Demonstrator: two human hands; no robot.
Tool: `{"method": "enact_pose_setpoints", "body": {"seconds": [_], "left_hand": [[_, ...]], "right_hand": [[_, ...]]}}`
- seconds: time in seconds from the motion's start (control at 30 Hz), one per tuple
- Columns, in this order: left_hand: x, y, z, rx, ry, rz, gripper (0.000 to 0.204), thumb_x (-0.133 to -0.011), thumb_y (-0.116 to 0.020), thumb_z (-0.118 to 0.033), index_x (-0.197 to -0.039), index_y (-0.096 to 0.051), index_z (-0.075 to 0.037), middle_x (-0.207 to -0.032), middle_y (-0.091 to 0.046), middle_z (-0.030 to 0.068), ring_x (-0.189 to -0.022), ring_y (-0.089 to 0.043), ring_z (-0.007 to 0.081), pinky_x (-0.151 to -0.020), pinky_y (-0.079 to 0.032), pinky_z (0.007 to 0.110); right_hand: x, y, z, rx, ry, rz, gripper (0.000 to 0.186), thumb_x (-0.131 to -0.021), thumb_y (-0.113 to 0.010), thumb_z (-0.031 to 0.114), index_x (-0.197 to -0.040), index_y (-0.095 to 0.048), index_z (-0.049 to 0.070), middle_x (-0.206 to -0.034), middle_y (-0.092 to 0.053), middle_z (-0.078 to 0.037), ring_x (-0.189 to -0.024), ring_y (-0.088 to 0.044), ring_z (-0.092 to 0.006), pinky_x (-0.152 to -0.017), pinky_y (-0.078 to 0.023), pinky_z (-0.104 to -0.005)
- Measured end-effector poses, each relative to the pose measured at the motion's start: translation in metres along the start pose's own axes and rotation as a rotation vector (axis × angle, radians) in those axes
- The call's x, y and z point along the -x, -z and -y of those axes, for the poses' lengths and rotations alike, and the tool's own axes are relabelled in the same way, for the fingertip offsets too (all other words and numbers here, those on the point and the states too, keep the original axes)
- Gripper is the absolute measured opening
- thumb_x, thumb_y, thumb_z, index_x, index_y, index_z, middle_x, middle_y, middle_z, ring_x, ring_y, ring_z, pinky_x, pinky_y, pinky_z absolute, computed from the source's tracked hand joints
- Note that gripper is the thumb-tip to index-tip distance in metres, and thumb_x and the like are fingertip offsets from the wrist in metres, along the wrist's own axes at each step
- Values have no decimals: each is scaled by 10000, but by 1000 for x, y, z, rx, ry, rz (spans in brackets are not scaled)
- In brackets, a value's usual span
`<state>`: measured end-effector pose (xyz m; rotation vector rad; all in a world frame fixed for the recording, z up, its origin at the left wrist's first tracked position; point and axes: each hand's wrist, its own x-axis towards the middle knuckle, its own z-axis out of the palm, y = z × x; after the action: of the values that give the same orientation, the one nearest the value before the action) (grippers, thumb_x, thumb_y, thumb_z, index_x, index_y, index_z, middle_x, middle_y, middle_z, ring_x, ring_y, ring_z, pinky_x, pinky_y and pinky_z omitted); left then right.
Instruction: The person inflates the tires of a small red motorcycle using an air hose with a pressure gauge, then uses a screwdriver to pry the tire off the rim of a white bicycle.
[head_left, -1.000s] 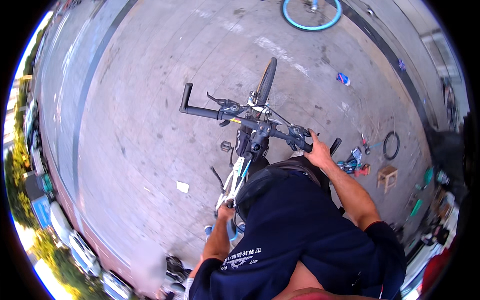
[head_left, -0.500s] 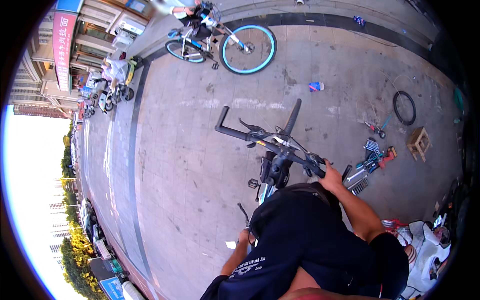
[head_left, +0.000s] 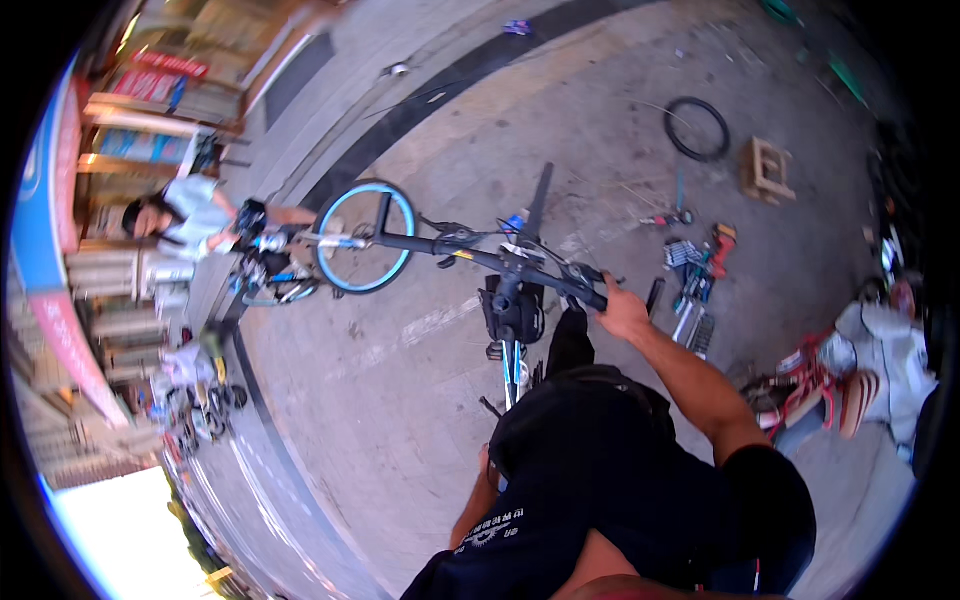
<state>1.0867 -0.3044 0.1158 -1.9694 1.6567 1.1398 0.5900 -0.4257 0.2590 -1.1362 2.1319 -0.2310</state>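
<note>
A bicycle with a black handlebar [head_left: 440, 245] stands in front of me. My right hand [head_left: 625, 310] is closed round the right end of the handlebar, beside the brake lever. The left end of the bar sticks out free. Below the bar hangs a black bag [head_left: 513, 312], and a blue and white frame tube [head_left: 514, 372] runs back toward me. Beyond the bar the front tyre [head_left: 541, 195] shows edge-on. My left hand [head_left: 486, 464] is low at my left side, partly behind my dark shirt; its fingers are hidden.
At the left, a person [head_left: 195, 215] is with another bicycle with a blue-rimmed wheel [head_left: 366, 236]. Right on the paving lie a loose tyre [head_left: 697, 128], a wooden stool [head_left: 766, 171], a red power tool [head_left: 722, 248] and several hand tools. Parked scooters [head_left: 200, 395] stand farther left.
The view has swung round, so the other bicycle and its person sit lower and farther left. The handlebar appears more level and farther left. My right hand keeps its grip on it.
</note>
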Motion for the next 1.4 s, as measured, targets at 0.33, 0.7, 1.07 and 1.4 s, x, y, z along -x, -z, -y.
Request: {"method": "enact_pose_setpoints", "body": {"seconds": [0.33, 0.7, 1.07, 1.4], "left_hand": [[-179, 191, -215, -162, -197, 52, 366, -833, -668, -334, -1006, -709, -15, -1014, -723, 249, -993, -693, 421, -804, -549, 490], [-315, 333, -518, -374, -400, -7, 370, -832, -674, -344, -986, -705, -10, -1002, -721, 255, -986, -692, 426, -794, -547, 496], [-390, 358, -845, -549, -606, 15, 375, -831, -681, -354, -966, -702, -5, -990, -718, 260, -980, -692, 431, -784, -544, 502], [-474, 296, -1123, -701, -723, 164, 382, -829, -687, -363, -948, -698, 0, -979, -716, 265, -973, -691, 436, -775, -542, 507]], "right_hand": [[-181, 151, -31, -63, -200, -181, 909, -777, -755, 303, -1539, -306, 94, -990, -697, -298, -929, -682, -468, -845, -553, -526], [-307, 333, -98, -88, -289, -268, 831, -755, -724, 263, -1500, -393, 100, -1001, -719, -251, -947, -701, -424, -847, -559, -520], [-432, 519, -215, -270, -429, -460, 696, -753, -666, 187, -1415, -504, 46, -1009, -724, -238, -956, -705, -406, -852, -564, -496], [-525, 692, -362, -244, -525, -497, 784, -751, -709, 214, -1473, -434, 81, -1007, -719, -245, -956, -696, -415, -844, -558, -499]]}}
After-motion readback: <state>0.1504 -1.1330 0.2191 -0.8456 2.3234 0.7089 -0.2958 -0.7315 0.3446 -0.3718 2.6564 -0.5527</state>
